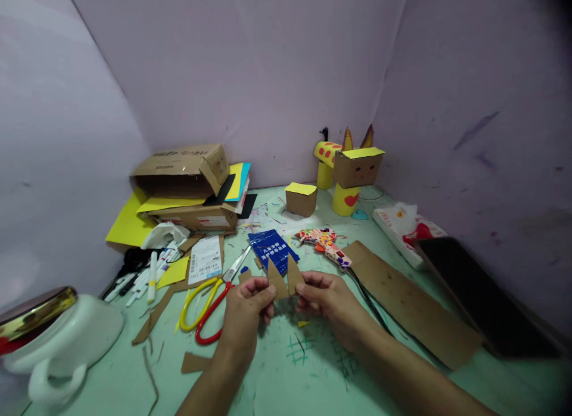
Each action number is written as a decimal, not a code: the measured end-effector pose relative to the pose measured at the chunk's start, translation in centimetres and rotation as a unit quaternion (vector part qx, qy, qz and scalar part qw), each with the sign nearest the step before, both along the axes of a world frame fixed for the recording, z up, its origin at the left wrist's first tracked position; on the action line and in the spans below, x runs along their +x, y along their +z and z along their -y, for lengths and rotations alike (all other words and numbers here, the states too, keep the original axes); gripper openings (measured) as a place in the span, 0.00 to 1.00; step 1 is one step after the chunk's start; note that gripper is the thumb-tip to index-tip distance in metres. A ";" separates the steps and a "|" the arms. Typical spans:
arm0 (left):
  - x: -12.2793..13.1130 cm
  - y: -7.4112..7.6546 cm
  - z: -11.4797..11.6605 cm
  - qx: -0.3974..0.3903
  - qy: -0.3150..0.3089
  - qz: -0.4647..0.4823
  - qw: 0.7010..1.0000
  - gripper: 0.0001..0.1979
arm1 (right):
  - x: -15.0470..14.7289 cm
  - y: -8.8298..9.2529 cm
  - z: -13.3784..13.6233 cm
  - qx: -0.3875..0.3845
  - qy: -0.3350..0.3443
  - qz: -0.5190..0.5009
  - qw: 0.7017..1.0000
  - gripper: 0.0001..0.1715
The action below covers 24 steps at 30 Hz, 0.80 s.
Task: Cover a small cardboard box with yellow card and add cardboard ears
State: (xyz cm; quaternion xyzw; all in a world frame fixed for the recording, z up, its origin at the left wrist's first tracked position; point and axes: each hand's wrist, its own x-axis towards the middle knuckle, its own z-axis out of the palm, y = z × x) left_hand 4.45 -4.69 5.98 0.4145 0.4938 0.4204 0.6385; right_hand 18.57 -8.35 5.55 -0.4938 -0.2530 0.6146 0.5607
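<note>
My left hand (pixel 248 309) pinches a pointed piece of brown cardboard (pixel 276 282) between thumb and fingers. A second pointed cardboard piece (pixel 293 276) is gripped the same way in my right hand (pixel 330 303). The two pieces stand side by side, points up, a narrow gap between their tips; I cannot tell whether their lower edges touch. Scissors (pixel 236 266) with yellow and red handles lie partly open beside my left hand. Behind the pieces is a blue packet with white lettering (pixel 271 249). A small cardboard box with a yellow top (pixel 301 200) stands farther back.
At the back right stands a cardboard figure (pixel 358 168) with pointed ears. Cardboard boxes (pixel 179 165) and coloured paper are stacked left. Markers (pixel 152 279) and a white mug (pixel 89 329) are nearer. A cardboard strip (pixel 406 303) and a dark tablet-like slab (pixel 482 297) lie right.
</note>
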 end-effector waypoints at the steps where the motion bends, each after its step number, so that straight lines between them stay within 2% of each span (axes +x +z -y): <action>1: 0.0 -0.1 0.1 0.002 -0.003 -0.002 1.000 0.11 | 0.0 -0.1 0.0 0.002 0.000 0.002 1.000 0.15; 11: 0.1 0.1 0.4 -0.004 -0.005 -0.005 1.000 0.12 | 0.0 -0.3 0.1 -0.004 0.011 0.018 1.000 0.14; 15: 0.2 0.0 0.3 -0.005 -0.008 0.000 1.000 0.14 | 0.0 -0.4 0.0 -0.007 0.014 0.019 1.000 0.18; 20: 0.3 -0.7 0.6 0.005 -0.005 0.007 1.000 0.15 | -0.2 -1.3 -0.4 0.013 0.011 0.019 1.000 0.24; 24: 0.4 -1.5 0.3 0.003 -0.014 0.011 1.000 0.21 | -0.6 -2.4 -0.9 0.059 0.018 -0.026 0.998 0.23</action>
